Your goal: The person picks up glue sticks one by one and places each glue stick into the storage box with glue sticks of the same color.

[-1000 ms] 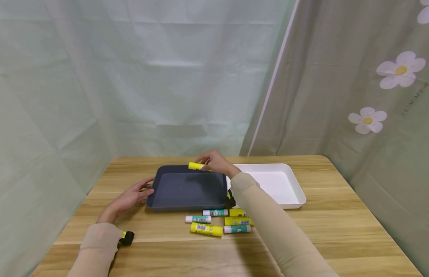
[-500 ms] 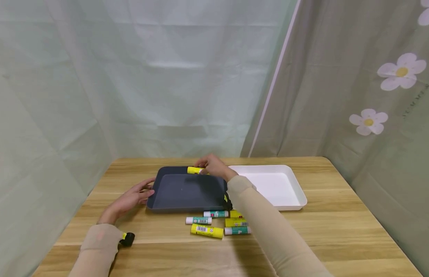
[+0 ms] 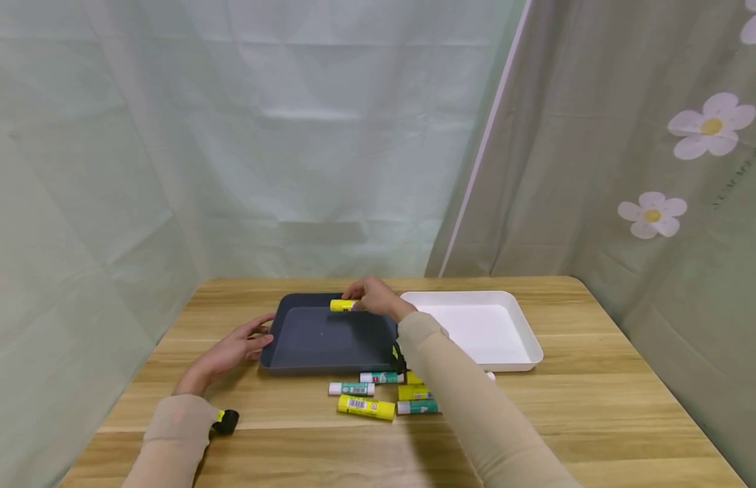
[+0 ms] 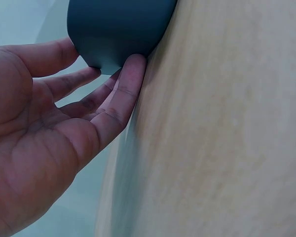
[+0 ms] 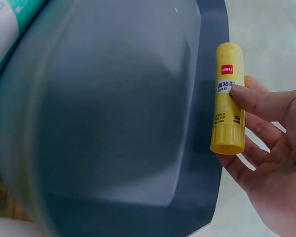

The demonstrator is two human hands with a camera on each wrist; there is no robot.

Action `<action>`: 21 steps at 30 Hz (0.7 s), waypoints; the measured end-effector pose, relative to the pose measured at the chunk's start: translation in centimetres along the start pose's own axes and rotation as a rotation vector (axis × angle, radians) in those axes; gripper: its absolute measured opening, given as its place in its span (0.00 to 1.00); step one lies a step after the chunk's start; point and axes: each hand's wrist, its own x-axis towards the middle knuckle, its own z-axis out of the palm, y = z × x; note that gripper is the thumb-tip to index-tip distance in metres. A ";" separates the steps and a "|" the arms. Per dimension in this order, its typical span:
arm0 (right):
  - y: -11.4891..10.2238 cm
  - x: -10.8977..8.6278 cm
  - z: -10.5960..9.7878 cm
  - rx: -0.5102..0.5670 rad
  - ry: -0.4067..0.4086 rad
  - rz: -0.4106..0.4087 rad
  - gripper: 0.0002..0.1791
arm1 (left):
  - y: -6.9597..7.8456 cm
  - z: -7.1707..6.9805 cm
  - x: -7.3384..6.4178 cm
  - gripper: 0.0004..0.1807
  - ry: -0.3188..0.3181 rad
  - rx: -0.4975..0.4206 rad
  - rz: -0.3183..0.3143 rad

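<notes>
My right hand (image 3: 378,299) pinches a yellow glue stick (image 3: 341,306) over the far side of the dark grey tray (image 3: 321,346). In the right wrist view, the thumb lies across the label of the glue stick (image 5: 229,111), with the other fingers behind it. The tray's inside holds nothing that shows. At the tray's left end, my left hand (image 3: 231,347) rests its fingertips against the outer wall. The left wrist view has those fingers (image 4: 130,74) loosely bent, touching the corner of the tray (image 4: 116,32).
A white tray (image 3: 484,332) stands to the right of the dark one. Before the trays lie several glue sticks, among them a yellow one (image 3: 366,407) and a white-and-teal one (image 3: 352,388). My right forearm (image 3: 475,407) partly covers them. Curtains (image 3: 329,169) hang behind the wooden table (image 3: 280,447).
The right hand has lowered the yellow glue stick and drawn it slightly nearer, from the tray's far rim to just inside it. The left hand stays at the tray's end.
</notes>
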 end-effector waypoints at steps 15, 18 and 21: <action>0.6 -0.3 0.7 -0.116 0.000 0.039 0.15 | 0.3 0.3 0.0 0.37 0.007 0.012 0.011; 0.5 -0.5 0.7 -0.157 -0.012 0.035 0.15 | 0.3 0.4 -0.1 0.37 0.002 0.006 0.016; 0.4 -0.5 0.8 -0.201 -0.023 0.033 0.15 | 0.3 0.5 -0.1 0.37 0.003 0.001 0.016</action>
